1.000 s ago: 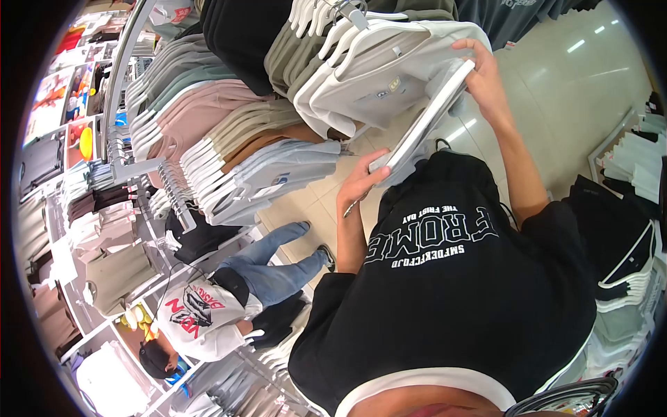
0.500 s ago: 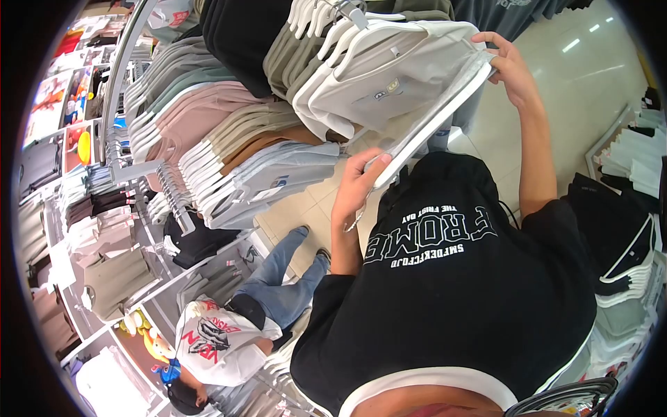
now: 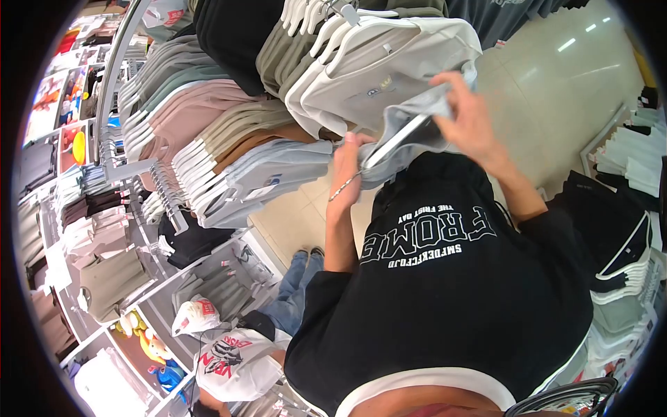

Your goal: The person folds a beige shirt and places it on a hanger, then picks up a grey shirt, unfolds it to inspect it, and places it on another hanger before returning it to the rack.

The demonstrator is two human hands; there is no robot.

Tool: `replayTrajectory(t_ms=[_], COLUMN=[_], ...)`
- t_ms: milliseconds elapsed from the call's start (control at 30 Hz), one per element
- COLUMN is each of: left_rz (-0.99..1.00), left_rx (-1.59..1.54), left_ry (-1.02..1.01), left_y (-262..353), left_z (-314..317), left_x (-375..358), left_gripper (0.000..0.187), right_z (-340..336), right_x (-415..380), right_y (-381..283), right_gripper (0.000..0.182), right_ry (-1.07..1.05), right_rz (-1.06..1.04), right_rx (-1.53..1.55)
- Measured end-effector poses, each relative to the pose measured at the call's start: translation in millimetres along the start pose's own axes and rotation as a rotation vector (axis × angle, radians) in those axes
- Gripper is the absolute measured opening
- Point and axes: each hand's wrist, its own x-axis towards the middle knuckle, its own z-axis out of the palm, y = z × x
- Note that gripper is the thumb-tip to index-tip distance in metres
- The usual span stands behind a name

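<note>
A light grey garment (image 3: 410,147) on a white hanger (image 3: 396,142) is held in front of my chest. My left hand (image 3: 346,168), with a bracelet at the wrist, grips its left end. My right hand (image 3: 467,118) pinches its fabric near the right shoulder, slightly blurred. Just beyond my hands, a white shirt (image 3: 354,76) with a small chest print hangs on the rack. Part of the grey garment's lower side is hidden by its own folds.
Hanging shirts in grey, pink, beige and pale blue (image 3: 278,170) fill the rack at left. A metal rail (image 3: 114,76) curves there. Another person (image 3: 240,361) in a white printed shirt is at lower left. Black garments (image 3: 601,222) are at right.
My right hand has moved left and down along the garment, whose fabric now sags and bunches around the hanger. My left hand has shifted slightly left. The other person has moved lower, a white bag now showing.
</note>
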Motion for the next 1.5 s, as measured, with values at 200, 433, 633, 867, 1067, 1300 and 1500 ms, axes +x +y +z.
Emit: replayTrajectory(t_ms=[200, 433, 633, 867, 1067, 1300, 1500], left_rz=[0.147, 0.319, 0.235, 0.197, 0.324, 0.438, 0.320], left_rx=[-0.039, 0.066, 0.130, 0.282, 0.427, 0.452, 0.493], left_ry=[0.228, 0.365, 0.357, 0.416, 0.557, 0.732, 0.920], left_y=[29, 54, 61, 56, 44, -9, -55], left_z=[-19, -47, -46, -40, -44, -129, -193], left_x=[-16, -33, -29, -18, -18, -58, -104], left_gripper=[0.077, 0.077, 0.059, 0.049, 0.038, 0.033, 0.027], right_z=[-12, -58, -32, 21, 68, 117, 203], right_x=[-2, 19, 23, 12, 17, 53, 74], right_y=[-20, -2, 18, -8, -45, -82, -103], right_gripper=[0.069, 0.042, 0.028, 0.023, 0.025, 0.027, 0.033], right_ry=[-0.264, -0.188, -0.218, -0.454, -0.446, -0.494, -0.633], right_rz=[-0.077, -0.087, -0.549, -0.514, -0.420, -0.412, -0.382], right_rx=[0.250, -0.239, -0.285, -0.318, -0.159, -0.070, -0.025])
